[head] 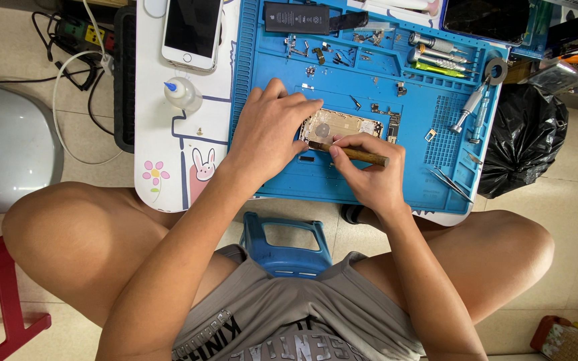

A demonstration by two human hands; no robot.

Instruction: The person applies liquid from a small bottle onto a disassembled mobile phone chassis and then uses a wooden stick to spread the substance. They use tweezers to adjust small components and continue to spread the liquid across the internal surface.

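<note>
Prying inside an opened phone shell (342,125) on a blue mat (262,80).

Left hand (269,130) presses the shell's nine-o'clock edge, clasping nothing; right hand (369,174) pinches a brown tool (356,154) — best kept shallow.

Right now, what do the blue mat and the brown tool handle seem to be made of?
The blue mat looks like matte silicone or rubber: moulded ridges and compartments. The brown tool handle, in the right hand, looks like wood or bamboo: dull and mottled, though I cannot be sure.

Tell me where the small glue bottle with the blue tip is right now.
The glue bottle lies on the white table, left of the blue mat, just below the white phone and beyond the left hand.
</note>
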